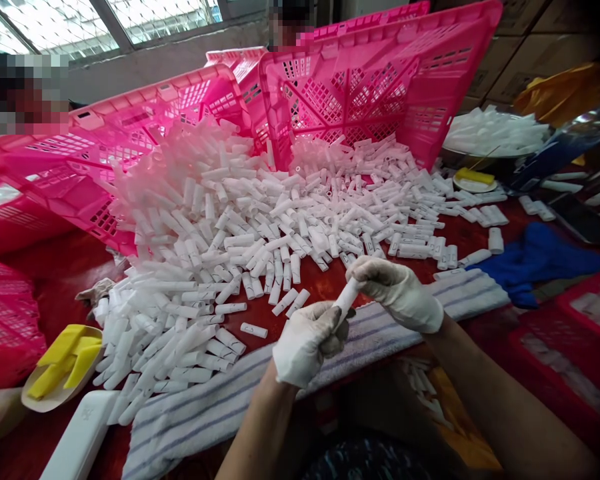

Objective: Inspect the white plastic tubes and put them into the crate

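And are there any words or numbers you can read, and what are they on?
None are clear enough to quote.
White tubes: dark marks, too small to read.
White slab at the lower left: a faint grey mark, too blurred.
Cardboard boxes: any print is too dim.

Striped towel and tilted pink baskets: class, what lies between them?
In the head view, a heap of white tubes lies between the striped towel and the pink baskets, with patches of red tabletop showing.
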`<state>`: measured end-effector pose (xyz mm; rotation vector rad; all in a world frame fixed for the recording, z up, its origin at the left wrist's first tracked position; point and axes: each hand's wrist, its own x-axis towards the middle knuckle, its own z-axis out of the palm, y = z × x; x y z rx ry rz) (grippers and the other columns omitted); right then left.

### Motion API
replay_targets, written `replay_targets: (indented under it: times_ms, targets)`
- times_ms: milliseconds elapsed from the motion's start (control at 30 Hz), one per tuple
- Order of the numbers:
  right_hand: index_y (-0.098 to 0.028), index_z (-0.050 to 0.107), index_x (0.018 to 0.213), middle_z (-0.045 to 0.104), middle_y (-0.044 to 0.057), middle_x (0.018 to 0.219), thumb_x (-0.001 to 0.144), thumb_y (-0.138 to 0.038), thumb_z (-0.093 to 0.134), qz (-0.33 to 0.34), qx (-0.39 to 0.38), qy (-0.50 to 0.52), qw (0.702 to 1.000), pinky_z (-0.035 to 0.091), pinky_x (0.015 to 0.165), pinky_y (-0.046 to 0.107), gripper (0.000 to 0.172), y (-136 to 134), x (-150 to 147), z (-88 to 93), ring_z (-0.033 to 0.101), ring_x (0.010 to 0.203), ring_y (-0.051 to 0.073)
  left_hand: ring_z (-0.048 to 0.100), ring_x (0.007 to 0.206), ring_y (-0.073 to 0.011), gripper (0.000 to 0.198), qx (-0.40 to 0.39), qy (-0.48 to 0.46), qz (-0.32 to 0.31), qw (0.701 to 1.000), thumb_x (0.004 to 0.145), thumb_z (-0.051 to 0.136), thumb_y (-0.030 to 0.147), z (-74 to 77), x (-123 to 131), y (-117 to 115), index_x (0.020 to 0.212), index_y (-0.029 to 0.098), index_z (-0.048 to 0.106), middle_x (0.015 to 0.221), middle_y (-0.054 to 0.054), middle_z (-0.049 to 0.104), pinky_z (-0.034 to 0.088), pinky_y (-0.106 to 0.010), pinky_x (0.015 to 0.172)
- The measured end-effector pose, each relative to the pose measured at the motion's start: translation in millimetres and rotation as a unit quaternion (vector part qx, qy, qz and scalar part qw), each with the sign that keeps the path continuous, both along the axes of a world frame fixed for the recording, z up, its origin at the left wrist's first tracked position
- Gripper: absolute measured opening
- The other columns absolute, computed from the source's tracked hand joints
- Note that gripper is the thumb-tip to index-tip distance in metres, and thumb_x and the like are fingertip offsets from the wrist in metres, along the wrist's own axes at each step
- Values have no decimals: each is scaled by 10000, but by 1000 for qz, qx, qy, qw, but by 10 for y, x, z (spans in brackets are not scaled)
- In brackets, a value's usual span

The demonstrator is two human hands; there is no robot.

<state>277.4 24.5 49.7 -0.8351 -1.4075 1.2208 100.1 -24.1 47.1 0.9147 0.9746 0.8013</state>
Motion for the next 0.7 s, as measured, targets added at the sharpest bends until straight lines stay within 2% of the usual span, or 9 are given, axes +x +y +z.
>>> replay_targets:
  times_ms: [67,133,200,267,367,467,533,600,700]
  targets:
    - [-221,660,807,604,19,863,794,-368,714,45,3,-13,999,502,711,292,157,0,3,0,586,773,148,274,425,-26,476,-69,-90,-52,992,757,647,574,61,-8,22,851,110,607,572,50,415,203,-178,405]
    - [-218,656,868,607,43,956,839,-443,644,73,-11,-31,997,509,750,307,227,-28,-24,13,593,828,161,268,426,-23,421,-59,-76,-13,995,786,633,543,71,34,23,812,126,576,582,47,432,187,-180,410]
    - [-209,638,931,611,63,1015,842,-531,599,73,-44,-55,995,513,768,313,336,-102,-18,37,599,868,180,331,448,-43,398,2,21,28,999,845,556,537,52,94,-10,795,143,584,612,25,487,241,-189,424]
    - [-201,611,949,638,59,957,830,-557,598,36,-96,-99,990,515,764,306,375,-227,93,53,610,852,185,484,566,-95,376,103,168,31,980,873,521,517,23,110,-72,886,161,641,713,-16,584,377,-217,520]
    - [-208,590,904,668,29,792,827,-522,619,-27,-163,-240,957,509,738,303,324,-429,467,20,629,768,190,612,886,-217,362,198,409,40,890,859,569,447,-35,-23,-161,1101,189,646,971,-87,670,473,-329,798]
    - [-219,613,850,685,29,734,779,-528,653,-70,-148,-405,899,494,653,322,319,-449,771,-77,630,679,214,620,967,-303,412,139,613,77,773,822,620,362,-119,-241,-169,1181,160,610,1042,-151,660,479,-406,831]
    - [-218,635,876,703,46,799,808,-490,618,-132,-110,-459,871,498,681,336,281,-284,738,-156,646,724,232,630,938,-331,397,103,678,48,726,785,653,310,-189,-333,-123,1145,145,627,996,-166,665,489,-424,790]
    - [-207,650,980,709,72,945,856,-415,567,-178,-81,-490,849,498,769,345,256,-11,515,-233,657,844,243,638,924,-327,302,103,677,13,729,782,645,262,-268,-360,-58,1063,153,663,963,-160,677,492,-425,785]
    - [-196,642,1125,683,132,1074,861,-358,565,-160,-62,-587,792,473,800,403,319,396,61,-326,646,924,302,644,961,-271,271,136,595,47,791,798,611,184,-397,-344,35,1062,188,671,1011,-129,696,491,-392,843]
